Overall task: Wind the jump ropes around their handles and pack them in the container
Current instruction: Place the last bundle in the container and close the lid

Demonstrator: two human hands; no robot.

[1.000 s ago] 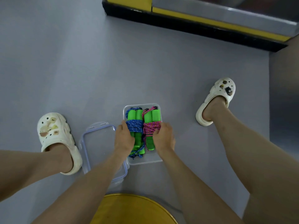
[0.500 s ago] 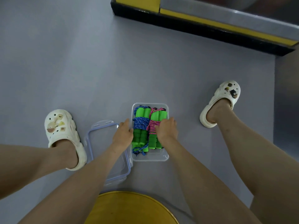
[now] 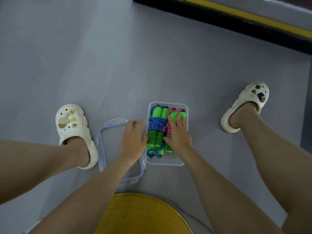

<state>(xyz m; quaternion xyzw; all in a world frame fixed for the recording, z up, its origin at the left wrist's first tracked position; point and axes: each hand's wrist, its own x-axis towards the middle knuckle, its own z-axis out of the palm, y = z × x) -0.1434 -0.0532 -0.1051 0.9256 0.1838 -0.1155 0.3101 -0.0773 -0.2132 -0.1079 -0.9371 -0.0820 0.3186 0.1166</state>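
Both bundles lie side by side inside the clear container (image 3: 166, 162): the blue jump rope (image 3: 156, 125) on its left half, the pink jump rope (image 3: 166, 130) on its right. The right hand (image 3: 179, 134) lies spread flat on the pink one, pressing down. The left hand (image 3: 134, 141), fingers straight, rests over the lid (image 3: 111, 142) just left of the container. The foam handles look light and squashy and the cord springy, so each bundle is best gripped across its wound middle.

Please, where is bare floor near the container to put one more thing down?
Free: floor between container and black-yellow ledge; floor between container and right shoe. Crowded: lid and left hand fill the gap toward the left shoe; wound ropes and right hand fill the container.
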